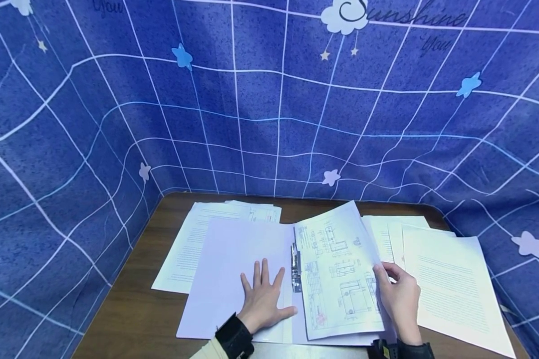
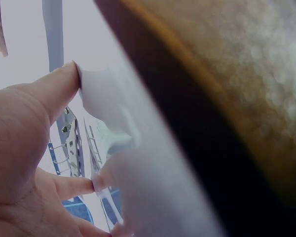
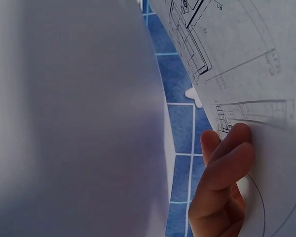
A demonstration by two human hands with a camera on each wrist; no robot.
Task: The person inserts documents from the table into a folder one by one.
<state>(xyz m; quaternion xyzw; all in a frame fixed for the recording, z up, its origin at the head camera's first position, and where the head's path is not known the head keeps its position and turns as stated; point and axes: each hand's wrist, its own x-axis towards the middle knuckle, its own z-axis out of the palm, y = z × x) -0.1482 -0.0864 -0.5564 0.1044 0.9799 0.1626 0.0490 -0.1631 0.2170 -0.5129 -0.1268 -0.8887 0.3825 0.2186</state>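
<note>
An open lilac file folder (image 1: 233,249) lies on the table, with a metal clip mechanism (image 1: 296,269) along its spine. My left hand (image 1: 262,301) is spread flat on the folder's left cover, thumb toward the spine. In the left wrist view its fingers (image 2: 71,187) press the smooth cover near the metal clip (image 2: 73,138). My right hand (image 1: 399,294) pinches the right edge of a sheet with technical drawings (image 1: 341,269), which lies tilted over the folder's right side. The right wrist view shows the fingers (image 3: 227,153) gripping the drawing sheet (image 3: 246,59).
Printed sheets (image 1: 179,264) stick out from under the folder's left cover. More printed sheets (image 1: 453,284) overlap at the right. The brown wooden table (image 1: 117,309) backs onto a blue curtain (image 1: 251,99) with white grid lines and stars.
</note>
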